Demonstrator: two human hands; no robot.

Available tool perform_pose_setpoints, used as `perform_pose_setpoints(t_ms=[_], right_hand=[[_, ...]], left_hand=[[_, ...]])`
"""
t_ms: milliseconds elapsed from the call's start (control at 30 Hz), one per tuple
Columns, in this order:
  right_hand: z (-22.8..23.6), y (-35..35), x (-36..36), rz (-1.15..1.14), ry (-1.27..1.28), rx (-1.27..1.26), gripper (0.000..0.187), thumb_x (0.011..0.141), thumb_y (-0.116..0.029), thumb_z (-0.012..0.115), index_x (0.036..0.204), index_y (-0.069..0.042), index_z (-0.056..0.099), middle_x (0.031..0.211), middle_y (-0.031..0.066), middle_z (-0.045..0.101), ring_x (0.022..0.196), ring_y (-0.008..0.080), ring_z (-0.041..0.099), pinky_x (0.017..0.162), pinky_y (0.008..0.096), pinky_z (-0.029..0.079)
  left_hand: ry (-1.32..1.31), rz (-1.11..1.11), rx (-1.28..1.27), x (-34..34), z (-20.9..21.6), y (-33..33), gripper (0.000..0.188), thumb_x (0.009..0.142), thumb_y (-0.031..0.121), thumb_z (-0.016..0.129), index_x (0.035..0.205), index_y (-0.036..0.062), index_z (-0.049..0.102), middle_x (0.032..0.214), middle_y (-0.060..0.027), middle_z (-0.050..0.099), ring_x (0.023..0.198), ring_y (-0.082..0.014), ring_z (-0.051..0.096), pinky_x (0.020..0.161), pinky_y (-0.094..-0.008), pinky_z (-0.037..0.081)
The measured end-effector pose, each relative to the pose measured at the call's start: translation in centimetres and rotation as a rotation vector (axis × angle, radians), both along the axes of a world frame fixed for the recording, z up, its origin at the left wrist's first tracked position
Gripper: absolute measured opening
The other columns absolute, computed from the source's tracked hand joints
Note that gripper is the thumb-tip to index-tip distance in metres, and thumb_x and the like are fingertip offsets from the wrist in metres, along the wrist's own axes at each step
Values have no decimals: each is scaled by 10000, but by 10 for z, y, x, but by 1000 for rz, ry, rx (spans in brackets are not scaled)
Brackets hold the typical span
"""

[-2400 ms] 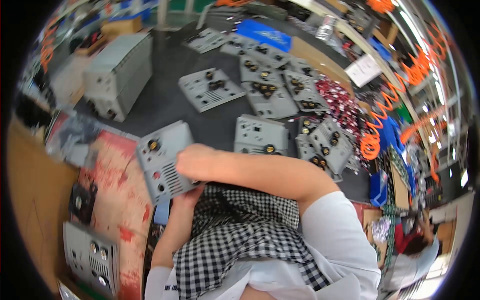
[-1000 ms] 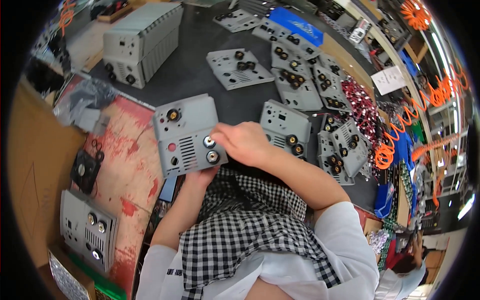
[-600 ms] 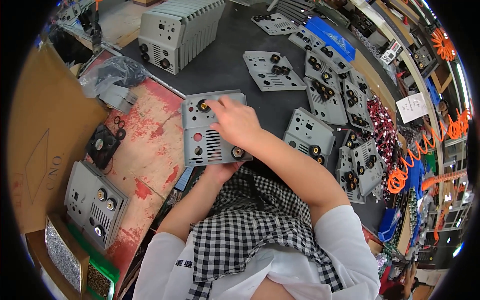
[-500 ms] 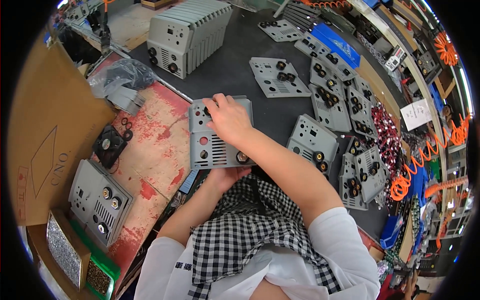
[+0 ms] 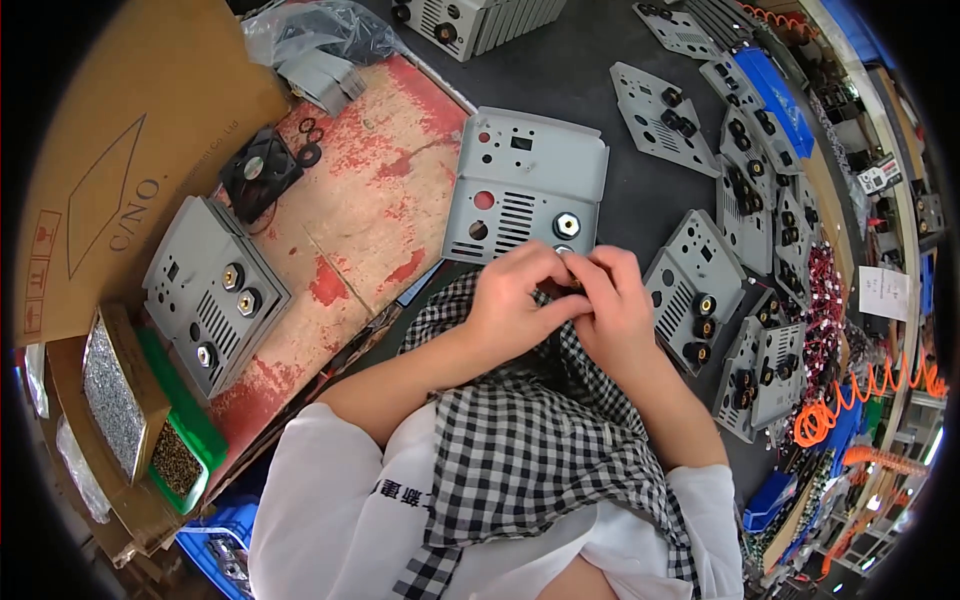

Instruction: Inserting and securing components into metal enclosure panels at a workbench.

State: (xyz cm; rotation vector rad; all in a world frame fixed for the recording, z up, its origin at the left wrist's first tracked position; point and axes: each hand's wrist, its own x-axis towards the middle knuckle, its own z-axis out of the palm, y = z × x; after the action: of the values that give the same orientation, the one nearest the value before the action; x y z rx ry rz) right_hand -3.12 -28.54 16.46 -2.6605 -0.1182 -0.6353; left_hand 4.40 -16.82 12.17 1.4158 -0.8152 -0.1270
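A bent grey sheet-metal panel [image 5: 490, 225] with slots and round holes lies in front of me, where the red bench meets the black mat. A socket with a silver hex nut [image 5: 567, 225] sits in its lower right part, and a second fitting just nearer is partly covered by my fingers. At the panel's near edge my hands meet, fingertips together. My left hand [image 5: 518, 300] is closed in a pinch, thumb pointing right. Against it, my right hand [image 5: 618, 305] is pinched too. Whatever small piece lies between the fingers is mostly hidden.
To the left are stacked panels with sockets [image 5: 205, 300], a black fan [image 5: 260, 175], black rings [image 5: 310, 153], a carton [image 5: 150, 130] and a green bin [image 5: 205, 435] of small brass parts. Rightward lie several panels with black sockets [image 5: 690, 290] and a blue bin [image 5: 775, 100].
My right hand has left the panel's upper part and come down to its near edge, meeting my left hand. The whole view has shifted, so the bench things appear lower and farther right.
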Motion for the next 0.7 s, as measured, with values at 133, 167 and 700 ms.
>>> perform_pose_setpoints(t_ms=[133, 167, 700], right_hand=[[2, -1, -14, -51, -28, 425, 389, 671, 70, 631, 1048, 1, 566, 989, 111, 522, 794, 190, 582, 675, 269, 498], [0, -2, -20, -75, 12, 735, 380, 691, 65, 630, 1060, 11, 557, 999, 107, 525, 811, 171, 579, 697, 260, 497], [27, 20, -19, 457, -145, 240, 297, 679, -71, 608, 972, -116, 614, 904, 63, 568, 870, 248, 541, 793, 368, 417]], left_hand=[[301, -61, -123, -10, -3, -3, 185, 672, 51, 715, 785, -18, 585, 806, -96, 597, 690, -145, 607, 634, -266, 513], [503, -174, -199, -12, -3, -4, 155, 706, 32, 682, 822, -22, 596, 842, -83, 602, 735, -135, 599, 680, -264, 504], [-189, -271, 197, -19, -7, 43, 240, 817, 91, 502, 1037, 2, 538, 1009, -86, 575, 979, -191, 523, 875, -317, 406]])
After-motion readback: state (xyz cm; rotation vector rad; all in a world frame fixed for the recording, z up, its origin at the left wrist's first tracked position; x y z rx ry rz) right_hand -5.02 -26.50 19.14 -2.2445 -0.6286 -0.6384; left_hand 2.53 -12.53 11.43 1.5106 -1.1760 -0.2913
